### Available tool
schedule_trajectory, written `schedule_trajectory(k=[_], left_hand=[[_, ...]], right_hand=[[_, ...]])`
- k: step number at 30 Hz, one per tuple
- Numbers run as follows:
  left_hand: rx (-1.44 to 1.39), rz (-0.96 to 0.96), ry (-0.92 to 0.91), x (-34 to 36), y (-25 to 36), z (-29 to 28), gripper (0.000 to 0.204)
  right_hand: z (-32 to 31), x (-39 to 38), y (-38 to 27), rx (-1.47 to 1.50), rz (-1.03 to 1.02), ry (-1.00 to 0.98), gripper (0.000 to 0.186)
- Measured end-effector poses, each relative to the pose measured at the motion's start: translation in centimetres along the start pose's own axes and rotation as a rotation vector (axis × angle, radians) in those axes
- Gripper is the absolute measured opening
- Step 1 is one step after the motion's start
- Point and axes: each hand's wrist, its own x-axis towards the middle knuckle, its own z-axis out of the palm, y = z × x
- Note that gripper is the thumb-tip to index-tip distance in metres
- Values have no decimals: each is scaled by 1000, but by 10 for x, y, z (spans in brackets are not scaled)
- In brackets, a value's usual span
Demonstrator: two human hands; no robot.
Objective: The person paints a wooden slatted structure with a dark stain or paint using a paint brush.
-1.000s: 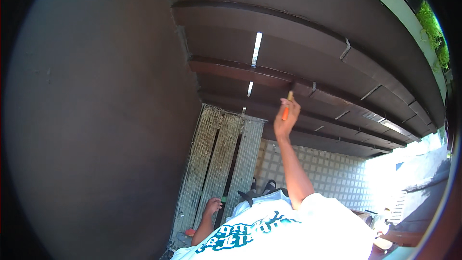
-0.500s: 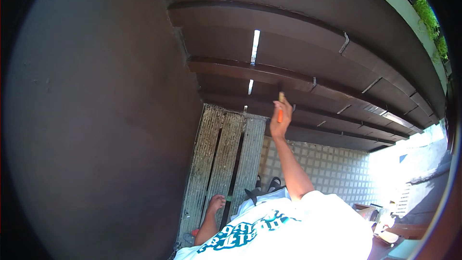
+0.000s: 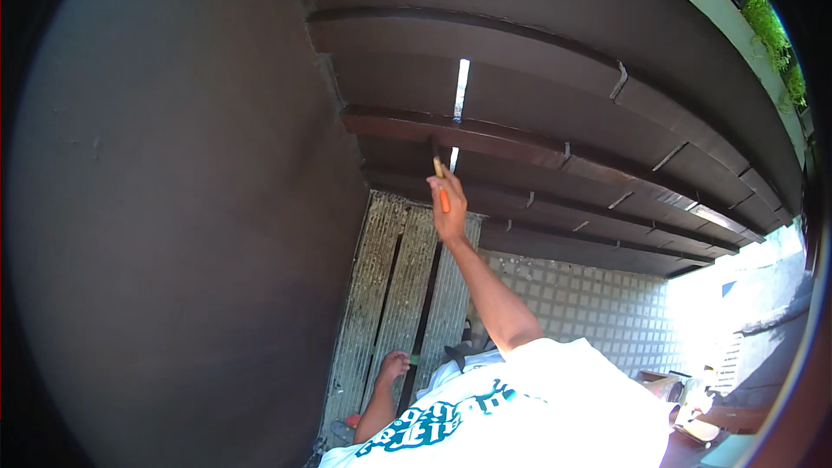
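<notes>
My right hand (image 3: 449, 208) grips a paintbrush (image 3: 438, 169) with a pale wooden and orange handle, raised so its dark bristles meet or nearly meet the lower face of a reddish-brown beam (image 3: 494, 139), just left of a bright narrow slit (image 3: 461, 88) in the brown slatted surface. My left hand (image 3: 394, 364) hangs low with curled fingers beside a small green item (image 3: 414, 360), over weathered ribbed planks (image 3: 381, 277); what is in those fingers, if anything, is too small to make out.
A large dark brown panel (image 3: 173, 208) fills the left. A tiled surface (image 3: 581, 303) lies below the beams, with my sandaled foot (image 3: 466, 329). At lower right is cluttered gear (image 3: 685, 407) in glare; greenery (image 3: 771, 35) shows at upper right.
My right hand with the brush has moved left along the beam, from right of the bright slit to just left of it. My left hand has stayed low, shifting only slightly.
</notes>
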Motion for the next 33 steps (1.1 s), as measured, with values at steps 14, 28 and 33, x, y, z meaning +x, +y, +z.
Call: schedule_trajectory(k=[14, 28, 33], left_hand=[[47, -35, -3, 2, -23, -18, 27], [-2, 13, 1, 3, 7, 0, 25], [5, 62, 3, -7, 1, -4, 26]], right_hand=[[-177, 14, 23, -406, 8, 415, 20], [-9, 20, -18, -127, 2, 134, 18], [25, 27, -26, 6, -1, -26, 17]])
